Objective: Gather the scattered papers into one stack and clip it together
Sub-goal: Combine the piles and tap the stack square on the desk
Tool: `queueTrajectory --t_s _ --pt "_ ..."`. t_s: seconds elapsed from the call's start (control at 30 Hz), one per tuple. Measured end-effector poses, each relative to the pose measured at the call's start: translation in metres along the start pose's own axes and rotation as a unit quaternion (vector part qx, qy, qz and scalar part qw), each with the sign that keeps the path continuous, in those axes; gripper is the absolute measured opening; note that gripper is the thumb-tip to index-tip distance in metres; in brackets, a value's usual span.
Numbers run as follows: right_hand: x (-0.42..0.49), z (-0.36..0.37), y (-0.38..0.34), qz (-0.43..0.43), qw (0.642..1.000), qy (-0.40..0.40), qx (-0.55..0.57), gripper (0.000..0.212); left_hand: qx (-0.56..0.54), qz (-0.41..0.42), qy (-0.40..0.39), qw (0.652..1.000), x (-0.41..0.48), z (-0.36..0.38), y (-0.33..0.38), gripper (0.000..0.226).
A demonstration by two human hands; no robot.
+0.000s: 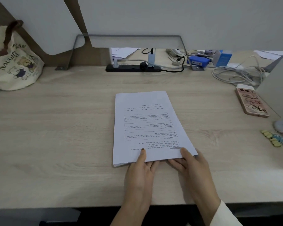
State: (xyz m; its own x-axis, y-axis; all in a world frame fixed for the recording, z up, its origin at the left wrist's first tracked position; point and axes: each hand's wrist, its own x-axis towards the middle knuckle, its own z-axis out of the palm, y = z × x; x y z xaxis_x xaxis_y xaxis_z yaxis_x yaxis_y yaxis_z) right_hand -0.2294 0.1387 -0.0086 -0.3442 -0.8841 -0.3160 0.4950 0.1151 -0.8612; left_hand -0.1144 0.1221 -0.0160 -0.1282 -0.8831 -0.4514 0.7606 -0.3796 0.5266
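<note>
At mid-tabletop, left hand and right hand pinch the stack by its near edge: thumbs on top, fingers underneath.

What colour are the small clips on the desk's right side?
The clips are mostly yellow, some blue; head view.

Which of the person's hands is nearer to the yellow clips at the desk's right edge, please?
The right hand. It holds the paper stack's near edge, left of the clips; the left hand grips the same edge farther left.
</note>
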Motion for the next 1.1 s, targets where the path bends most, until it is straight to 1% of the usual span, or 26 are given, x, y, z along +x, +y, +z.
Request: queueTrajectory --t_s 0.07,0.13,0.2,0.3,0.4,0.53,0.63,0.8,0.9,0.97,1.1 --pt "0.0 -0.004 -0.003 -0.025 0.999 0.018 -0.045 0.027 0.038 0.027 0.009 0.999 -0.001 0.0 0.001 0.025" --pt "0.001 -0.007 -0.006 -0.022 0.997 0.018 -0.067 0.029 0.096 0.073 0.04 0.992 -0.001 -0.004 0.006 0.024" --pt "0.001 -0.009 -0.009 -0.015 0.997 0.015 -0.074 0.031 0.153 0.125 0.055 0.979 0.0 -0.013 0.016 0.026" --pt "0.004 -0.013 -0.012 -0.01 0.997 0.005 -0.082 0.034 0.233 0.169 0.037 0.957 0.002 -0.029 0.035 0.04" --pt "0.008 -0.02 -0.014 -0.002 0.994 -0.003 -0.105 0.033 0.29 0.167 0.027 0.942 0.007 -0.04 0.051 0.049" --pt "0.013 -0.027 -0.016 0.006 0.991 -0.01 -0.13 0.031 0.378 0.141 -0.024 0.915 0.013 -0.046 0.063 0.041" --pt "0.015 -0.029 -0.02 0.011 0.987 -0.024 -0.157 0.032 0.416 0.127 -0.052 0.899 0.014 -0.048 0.066 0.042" --pt "0.015 -0.03 -0.032 0.018 0.966 -0.1 -0.239 0.033 0.451 0.142 -0.051 0.879 0.014 -0.047 0.064 0.041" --pt "0.011 -0.032 -0.037 0.012 0.949 -0.145 -0.279 0.039 0.466 0.141 -0.042 0.872 0.014 -0.046 0.063 0.04" --pt "0.009 -0.034 -0.037 -0.005 0.948 -0.137 -0.286 0.043 0.473 0.139 -0.041 0.869 0.014 -0.046 0.064 0.041" --pt "0.008 -0.032 -0.033 -0.016 0.964 -0.115 -0.24 0.045 0.478 0.134 -0.037 0.868 0.015 -0.047 0.064 0.042"
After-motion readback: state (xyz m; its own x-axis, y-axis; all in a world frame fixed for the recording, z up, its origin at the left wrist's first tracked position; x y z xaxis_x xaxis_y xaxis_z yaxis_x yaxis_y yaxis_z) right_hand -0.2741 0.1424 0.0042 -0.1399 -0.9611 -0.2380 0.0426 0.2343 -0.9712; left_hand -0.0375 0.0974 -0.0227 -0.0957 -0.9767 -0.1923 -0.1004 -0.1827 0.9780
